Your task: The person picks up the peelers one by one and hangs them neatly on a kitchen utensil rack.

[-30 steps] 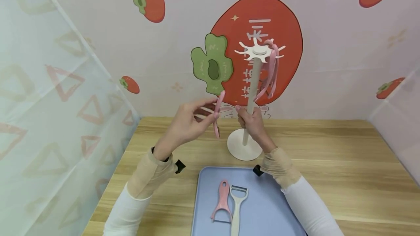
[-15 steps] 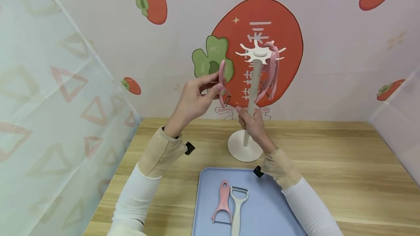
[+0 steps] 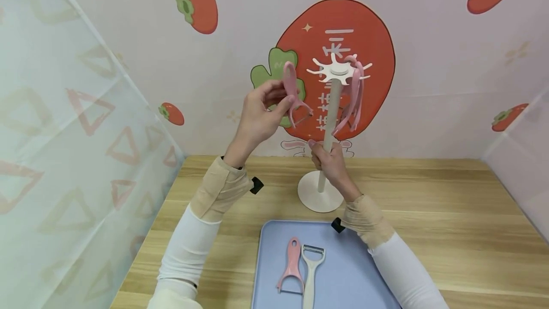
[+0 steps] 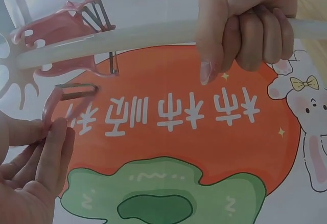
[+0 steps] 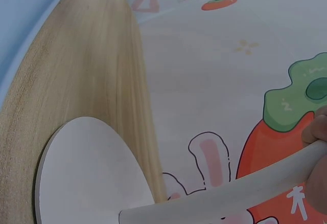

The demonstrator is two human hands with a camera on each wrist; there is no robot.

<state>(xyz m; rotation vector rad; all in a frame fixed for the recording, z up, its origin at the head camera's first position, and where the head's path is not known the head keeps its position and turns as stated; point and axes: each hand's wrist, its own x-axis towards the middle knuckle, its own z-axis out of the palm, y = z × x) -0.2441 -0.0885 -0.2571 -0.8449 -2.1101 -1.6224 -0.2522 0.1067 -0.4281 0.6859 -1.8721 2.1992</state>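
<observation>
My left hand [image 3: 262,114] pinches a pink peeler [image 3: 289,80] between thumb and fingers, its handle loop up and its blade end low, left of the rack's top. My right hand [image 3: 331,160] grips the post of a white hanging rack [image 3: 332,104] partway up. Several pink peelers [image 3: 354,94] hang together from hooks on the right side of the rack's hooked top [image 3: 339,68]. In the left wrist view the held peeler's metal blade [image 4: 76,90] shows, apart from the hanging peelers [image 4: 66,35]. The right wrist view shows the round base [image 5: 87,173] flat on the table.
A blue tray [image 3: 351,261] lies in front on the wooden table [image 3: 450,213]. A pink peeler [image 3: 293,261] and a white peeler [image 3: 311,271] lie side by side in it. A patterned cloth wall [image 3: 437,61] stands behind, with more cloth at both sides.
My left hand has risen and moved slightly right with the pink peeler, which has turned from edge-on so its handle and blade end show. My right hand stays on the post.
</observation>
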